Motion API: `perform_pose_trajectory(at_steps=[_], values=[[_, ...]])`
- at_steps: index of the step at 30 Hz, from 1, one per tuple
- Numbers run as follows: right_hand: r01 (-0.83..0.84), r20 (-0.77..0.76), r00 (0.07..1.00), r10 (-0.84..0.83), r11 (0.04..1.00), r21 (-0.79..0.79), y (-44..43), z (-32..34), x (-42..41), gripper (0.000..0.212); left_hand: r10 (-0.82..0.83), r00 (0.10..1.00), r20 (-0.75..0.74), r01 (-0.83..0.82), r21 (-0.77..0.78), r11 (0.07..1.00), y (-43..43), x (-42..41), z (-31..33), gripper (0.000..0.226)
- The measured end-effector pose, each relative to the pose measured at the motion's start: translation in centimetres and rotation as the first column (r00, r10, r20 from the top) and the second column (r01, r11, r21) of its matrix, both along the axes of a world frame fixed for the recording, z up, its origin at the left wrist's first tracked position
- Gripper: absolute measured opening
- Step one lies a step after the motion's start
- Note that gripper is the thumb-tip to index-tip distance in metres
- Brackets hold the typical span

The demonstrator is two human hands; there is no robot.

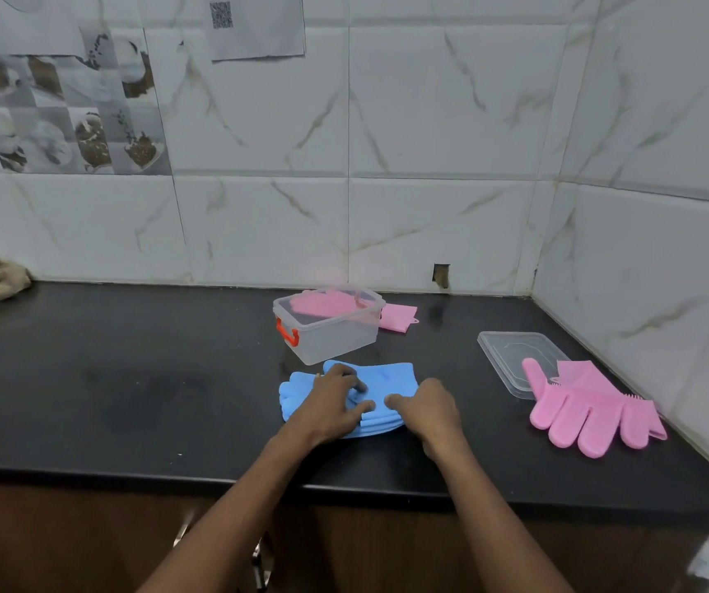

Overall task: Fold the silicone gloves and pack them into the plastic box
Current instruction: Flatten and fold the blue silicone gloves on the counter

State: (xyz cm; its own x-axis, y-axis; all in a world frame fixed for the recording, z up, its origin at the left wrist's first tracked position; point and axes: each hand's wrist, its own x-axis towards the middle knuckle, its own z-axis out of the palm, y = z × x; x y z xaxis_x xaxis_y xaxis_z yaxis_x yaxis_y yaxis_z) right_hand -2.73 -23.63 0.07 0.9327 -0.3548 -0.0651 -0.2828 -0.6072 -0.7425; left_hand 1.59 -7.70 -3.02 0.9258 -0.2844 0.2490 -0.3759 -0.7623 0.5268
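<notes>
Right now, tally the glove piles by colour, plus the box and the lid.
Blue glove pile: 1
Pink glove piles: 2
Plastic box: 1
Lid: 1
Total: 5

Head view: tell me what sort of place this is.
Probably a home kitchen: a black countertop set into a corner, glossy wall tiles, some printed with food pictures, and cabinet fronts below.

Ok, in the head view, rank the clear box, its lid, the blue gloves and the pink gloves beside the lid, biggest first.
1. pink gloves and blue gloves: alike; left hand and right hand cover some blue, so unranked.
2. clear box, though farther away.
3. lid, partly under the pink gloves.
</notes>
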Motion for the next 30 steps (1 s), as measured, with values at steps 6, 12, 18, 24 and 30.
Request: perform_pose_trajectory(at_steps=[6,12,18,24,30], values=[[-0.096,0.315,0.947,0.056,0.989,0.11,4.1,1.4,0.0,0.035,-0.077,0.975,-0.208,0.057,-0.099,0.993,1.4,0.8,2.7,0.032],[-0.175,0.39,0.837,0.385,0.862,-0.475,8.4,0.0,-1.3,0.044,-0.227,0.806,-0.546,-0.383,-0.774,0.504,4.3,2.1,4.6,0.037],[-0.376,0.17,0.79,0.588,0.686,-0.623,9.6,-2.1,-0.6,0.066,-0.004,0.873,-0.488,-0.426,-0.766,0.481,5.0,2.6,3.1,0.03],[-0.615,0.106,0.703,0.703,0.676,-0.406,7.8,-1.4,0.1,0.044,0.406,0.88,-0.248,-0.465,-0.621,0.631,4.0,2.4,1.9,0.045],[-0.573,0.058,0.767,0.639,0.723,-0.385,6.7,-1.9,2.0,0.058,0.427,0.904,-0.018,-0.418,-0.252,0.873,4.6,2.3,1.5,0.038]])
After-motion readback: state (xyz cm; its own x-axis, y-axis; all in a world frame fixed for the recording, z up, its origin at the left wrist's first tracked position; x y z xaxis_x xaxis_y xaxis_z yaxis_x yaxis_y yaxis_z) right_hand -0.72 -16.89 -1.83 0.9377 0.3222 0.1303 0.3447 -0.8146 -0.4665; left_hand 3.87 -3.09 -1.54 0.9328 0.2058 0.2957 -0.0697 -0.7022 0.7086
